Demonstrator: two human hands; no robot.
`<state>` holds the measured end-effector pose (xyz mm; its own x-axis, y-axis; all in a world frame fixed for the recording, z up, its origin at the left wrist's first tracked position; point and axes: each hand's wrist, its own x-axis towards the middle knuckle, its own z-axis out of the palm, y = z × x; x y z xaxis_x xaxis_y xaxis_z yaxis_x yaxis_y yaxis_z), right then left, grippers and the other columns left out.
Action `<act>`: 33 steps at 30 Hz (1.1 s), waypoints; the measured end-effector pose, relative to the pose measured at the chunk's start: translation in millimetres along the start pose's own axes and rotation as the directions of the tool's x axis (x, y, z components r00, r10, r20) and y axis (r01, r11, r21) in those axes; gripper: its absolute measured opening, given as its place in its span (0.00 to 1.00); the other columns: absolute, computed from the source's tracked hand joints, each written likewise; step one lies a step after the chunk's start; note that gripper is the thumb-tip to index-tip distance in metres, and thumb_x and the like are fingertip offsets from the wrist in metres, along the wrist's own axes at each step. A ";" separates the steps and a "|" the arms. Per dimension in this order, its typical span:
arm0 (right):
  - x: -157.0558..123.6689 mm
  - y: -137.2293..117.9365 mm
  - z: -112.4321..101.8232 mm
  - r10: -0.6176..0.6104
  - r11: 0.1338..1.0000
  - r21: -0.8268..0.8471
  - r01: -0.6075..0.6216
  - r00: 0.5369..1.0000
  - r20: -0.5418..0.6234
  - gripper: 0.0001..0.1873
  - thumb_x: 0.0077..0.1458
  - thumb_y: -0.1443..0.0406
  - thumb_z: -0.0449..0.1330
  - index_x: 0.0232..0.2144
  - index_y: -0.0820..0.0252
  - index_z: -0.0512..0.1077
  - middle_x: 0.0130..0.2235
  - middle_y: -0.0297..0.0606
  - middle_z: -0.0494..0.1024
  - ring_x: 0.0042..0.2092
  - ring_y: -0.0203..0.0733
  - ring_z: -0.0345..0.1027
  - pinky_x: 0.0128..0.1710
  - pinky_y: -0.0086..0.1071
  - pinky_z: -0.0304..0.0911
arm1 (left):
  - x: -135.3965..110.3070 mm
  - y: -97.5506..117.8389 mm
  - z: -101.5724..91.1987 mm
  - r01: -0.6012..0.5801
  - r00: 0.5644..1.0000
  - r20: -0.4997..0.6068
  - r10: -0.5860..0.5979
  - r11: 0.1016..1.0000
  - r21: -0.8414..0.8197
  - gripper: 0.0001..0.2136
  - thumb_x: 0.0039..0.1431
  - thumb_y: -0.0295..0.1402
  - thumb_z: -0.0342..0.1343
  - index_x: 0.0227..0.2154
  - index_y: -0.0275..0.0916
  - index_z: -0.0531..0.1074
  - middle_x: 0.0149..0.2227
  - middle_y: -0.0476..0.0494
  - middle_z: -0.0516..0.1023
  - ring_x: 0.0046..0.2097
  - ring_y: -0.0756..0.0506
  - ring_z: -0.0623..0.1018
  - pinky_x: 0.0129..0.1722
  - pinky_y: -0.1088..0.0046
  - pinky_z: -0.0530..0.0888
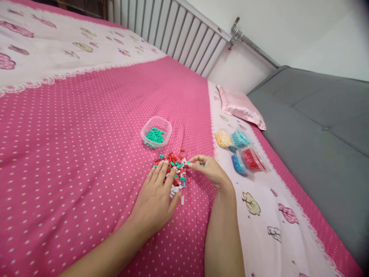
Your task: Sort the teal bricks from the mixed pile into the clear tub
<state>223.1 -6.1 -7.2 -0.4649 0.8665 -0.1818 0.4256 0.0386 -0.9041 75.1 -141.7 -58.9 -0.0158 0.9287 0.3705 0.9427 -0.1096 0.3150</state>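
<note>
A heap of small red, white and teal pieces [175, 173] lies on the pink dotted bedsheet [86, 134]. My left hand [157, 196] rests flat on the heap's near left side, fingers stretched out over the pieces. My right hand [209, 169] sits at the heap's right edge, fingers curled in a pinch on a small teal piece [190, 163]. Just beyond the heap stands a clear plastic tub [156, 132] with teal pieces inside.
To the right lie clear bags of sorted pieces: yellow [223, 138], light blue [240, 137], red [252, 159], dark blue [238, 164]. A pink satin pillow [240, 105] lies behind them. A grey sofa [317, 134] borders the bed; a white radiator [178, 30] stands behind.
</note>
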 end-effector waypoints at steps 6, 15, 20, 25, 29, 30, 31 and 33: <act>5.0 -10.7 9.5 0.061 0.746 0.665 -0.040 0.998 -0.009 0.16 0.37 0.63 0.71 0.28 0.61 0.70 0.22 0.25 0.65 0.21 0.23 0.53 0.14 0.18 0.43 | 0.2 0.1 0.4 0.001 1.000 -0.001 -0.001 1.000 -0.010 0.27 0.60 0.43 0.47 0.59 0.32 0.62 0.63 0.29 0.58 0.64 0.35 0.58 0.60 0.52 0.61; 15.0 -15.4 9.3 0.187 0.259 0.955 -0.146 0.977 0.099 0.03 0.55 0.70 0.57 0.29 0.62 0.70 0.35 0.39 0.77 0.38 0.32 0.72 0.28 0.18 0.69 | -0.4 0.5 -1.3 0.000 1.000 0.007 0.000 1.000 0.002 0.27 0.61 0.43 0.46 0.59 0.32 0.62 0.63 0.29 0.58 0.64 0.34 0.57 0.60 0.52 0.61; 15.3 -15.2 8.3 0.157 0.270 0.954 -0.128 0.984 0.087 0.04 0.53 0.73 0.57 0.31 0.62 0.70 0.36 0.39 0.77 0.44 0.34 0.71 0.35 0.20 0.71 | 0.2 0.7 -0.6 0.009 1.000 0.001 -0.009 1.000 -0.012 0.27 0.60 0.43 0.46 0.59 0.32 0.62 0.63 0.30 0.58 0.64 0.35 0.57 0.60 0.52 0.61; 15.8 -10.2 10.7 0.161 0.512 0.857 -0.053 0.986 -0.035 0.11 0.43 0.69 0.67 0.30 0.59 0.69 0.27 0.30 0.71 0.29 0.28 0.66 0.25 0.19 0.64 | -0.4 0.6 -0.9 0.013 1.000 0.007 -0.013 1.000 -0.027 0.27 0.60 0.43 0.47 0.59 0.32 0.62 0.63 0.30 0.58 0.64 0.35 0.57 0.61 0.52 0.60; 13.5 -3.4 16.2 0.066 0.882 0.470 0.014 0.986 -0.154 0.18 0.35 0.60 0.70 0.29 0.59 0.71 0.20 0.23 0.60 0.20 0.26 0.47 0.17 0.23 0.44 | 0.0 0.5 -1.1 0.014 1.000 0.004 -0.014 0.999 -0.037 0.27 0.60 0.42 0.47 0.58 0.32 0.62 0.63 0.30 0.58 0.64 0.35 0.57 0.60 0.51 0.61; 12.8 -2.3 18.1 0.029 0.935 0.353 0.023 0.990 -0.141 0.18 0.35 0.59 0.70 0.29 0.61 0.72 0.19 0.23 0.58 0.20 0.26 0.46 0.18 0.24 0.44 | 0.1 0.6 -1.0 0.014 1.000 -0.001 -0.014 0.999 -0.040 0.27 0.60 0.42 0.47 0.58 0.32 0.62 0.63 0.30 0.58 0.64 0.35 0.57 0.60 0.51 0.61; 12.3 -1.4 20.0 -0.001 0.967 0.252 0.028 0.994 -0.106 0.19 0.34 0.58 0.70 0.29 0.62 0.73 0.18 0.23 0.56 0.21 0.27 0.46 0.20 0.25 0.44 | 0.2 0.7 -0.9 0.015 1.000 -0.005 -0.015 0.999 -0.040 0.26 0.60 0.42 0.47 0.58 0.32 0.62 0.63 0.30 0.58 0.64 0.35 0.57 0.60 0.51 0.61; 12.2 0.1 23.6 -0.028 0.993 0.116 0.030 0.999 -0.015 0.18 0.34 0.57 0.70 0.28 0.63 0.74 0.17 0.22 0.54 0.21 0.27 0.46 0.22 0.26 0.44 | 0.1 0.9 -1.0 0.014 1.000 -0.005 -0.015 0.999 -0.030 0.26 0.60 0.42 0.47 0.58 0.32 0.63 0.63 0.30 0.58 0.64 0.35 0.57 0.60 0.51 0.61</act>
<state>199.1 -7.2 -18.6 -0.4647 0.8726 -0.1505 0.3184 0.0061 -0.9480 75.7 -142.0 -57.7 -0.0312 0.9284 0.3703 0.9321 -0.1067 0.3462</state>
